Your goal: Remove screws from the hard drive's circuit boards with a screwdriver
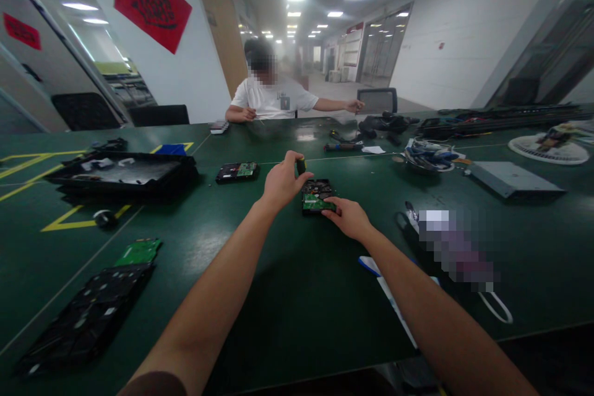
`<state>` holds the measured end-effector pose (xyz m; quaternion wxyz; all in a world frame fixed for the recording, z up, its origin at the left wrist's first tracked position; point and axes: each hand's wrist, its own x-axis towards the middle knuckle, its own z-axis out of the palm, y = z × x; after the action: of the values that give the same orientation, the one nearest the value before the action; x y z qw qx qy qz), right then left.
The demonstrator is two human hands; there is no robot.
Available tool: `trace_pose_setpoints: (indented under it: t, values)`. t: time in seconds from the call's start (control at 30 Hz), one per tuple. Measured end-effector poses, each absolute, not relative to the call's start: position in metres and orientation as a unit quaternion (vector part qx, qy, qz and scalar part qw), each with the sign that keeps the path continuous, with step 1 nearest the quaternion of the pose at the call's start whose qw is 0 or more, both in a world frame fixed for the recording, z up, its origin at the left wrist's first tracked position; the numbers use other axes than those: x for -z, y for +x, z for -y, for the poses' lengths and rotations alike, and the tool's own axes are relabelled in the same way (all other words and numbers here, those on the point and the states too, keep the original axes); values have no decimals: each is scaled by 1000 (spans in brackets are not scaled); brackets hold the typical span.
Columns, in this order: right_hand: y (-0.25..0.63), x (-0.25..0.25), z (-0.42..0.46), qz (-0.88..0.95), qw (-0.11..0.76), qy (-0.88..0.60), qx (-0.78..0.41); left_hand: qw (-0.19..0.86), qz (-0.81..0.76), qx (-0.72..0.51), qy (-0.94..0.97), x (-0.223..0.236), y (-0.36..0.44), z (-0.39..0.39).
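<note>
Ahead of me on the green table (223, 297) lies a hard drive (316, 203) with a green circuit board on its upper side. My left hand (281, 183) is closed around the short dark and yellow handle of a screwdriver (301, 166), upright above the drive's far left part. Its tip is too small to make out. My right hand (349, 216) grips the drive's right side between thumb and fingers, against the tabletop. A second hard drive (236, 172) rests to the left of my left hand.
Black plastic trays (125, 173) and a black part with a green board (93, 303) are on the left. To the right are a cable bundle (429, 154), a metal box (515, 178) and a blurred-out pouch (457, 247). Across the table sits a person (273, 99).
</note>
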<state>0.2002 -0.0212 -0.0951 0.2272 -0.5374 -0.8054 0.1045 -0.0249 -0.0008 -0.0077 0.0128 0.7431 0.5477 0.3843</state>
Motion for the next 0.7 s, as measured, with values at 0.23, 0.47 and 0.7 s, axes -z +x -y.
trace_pose_setpoints:
  t: [0.23, 0.47, 0.7]
  values:
    - [201, 98, 20, 802, 233, -539, -109, 28, -531, -401, 746, 8, -25, 1]
    - [202, 96, 21, 802, 228, -541, -108, 23, -501, -394, 770, 4, -25, 4]
    - [201, 95, 21, 804, 228, -539, -106, 31, -542, -392, 742, 6, -24, 3]
